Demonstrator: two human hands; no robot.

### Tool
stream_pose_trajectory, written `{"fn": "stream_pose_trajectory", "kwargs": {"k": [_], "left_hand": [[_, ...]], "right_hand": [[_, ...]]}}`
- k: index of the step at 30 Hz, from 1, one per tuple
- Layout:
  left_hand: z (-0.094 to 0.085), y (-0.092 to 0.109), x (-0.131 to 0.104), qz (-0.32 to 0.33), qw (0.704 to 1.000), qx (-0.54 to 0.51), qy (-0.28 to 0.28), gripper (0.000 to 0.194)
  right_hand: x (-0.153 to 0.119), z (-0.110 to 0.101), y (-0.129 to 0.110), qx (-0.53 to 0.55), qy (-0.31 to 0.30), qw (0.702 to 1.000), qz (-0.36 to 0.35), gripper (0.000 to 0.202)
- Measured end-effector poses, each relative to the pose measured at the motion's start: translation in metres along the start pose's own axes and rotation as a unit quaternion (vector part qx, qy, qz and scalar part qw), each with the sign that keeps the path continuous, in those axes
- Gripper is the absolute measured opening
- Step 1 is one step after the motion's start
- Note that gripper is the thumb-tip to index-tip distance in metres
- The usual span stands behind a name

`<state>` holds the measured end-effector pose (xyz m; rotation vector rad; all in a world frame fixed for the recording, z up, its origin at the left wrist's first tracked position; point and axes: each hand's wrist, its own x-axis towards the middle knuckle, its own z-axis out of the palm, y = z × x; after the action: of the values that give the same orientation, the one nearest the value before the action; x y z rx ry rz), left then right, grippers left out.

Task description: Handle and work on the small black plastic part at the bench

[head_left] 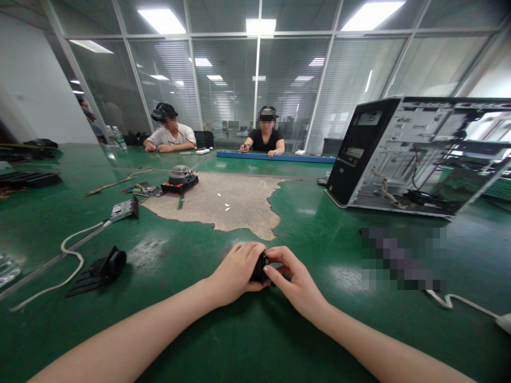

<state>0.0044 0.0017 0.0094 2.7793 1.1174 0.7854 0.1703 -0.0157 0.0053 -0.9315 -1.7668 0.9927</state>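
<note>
My left hand (236,270) clasps a black part (258,269), seen roughly upright, as my right hand (298,277) pinches its right edge.

The slim forearms (167,314) and hands (235,268) are bare.

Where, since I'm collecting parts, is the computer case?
In the head view, the computer case stands on the right of the green table, beyond the right hand and right of the blue bar.
</note>
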Motion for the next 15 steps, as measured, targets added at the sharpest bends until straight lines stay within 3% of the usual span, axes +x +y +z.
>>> {"fn": "stream_pose_trajectory", "kwargs": {"k": [9,15], "left_hand": [[0.0010,-0.0012,0.0000,-0.011,1.000,-0.002,-0.006,0.060],[0.0013,-0.0013,-0.0004,-0.004,1.000,-0.004,0.000,0.057]], "right_hand": [[0.0038,0.0014,0.0008,0.034,-0.026,0.997,0.067,0.021],[0.0021,0.0003,-0.0020,0.026,-0.023,0.998,0.047,0.015]]}}
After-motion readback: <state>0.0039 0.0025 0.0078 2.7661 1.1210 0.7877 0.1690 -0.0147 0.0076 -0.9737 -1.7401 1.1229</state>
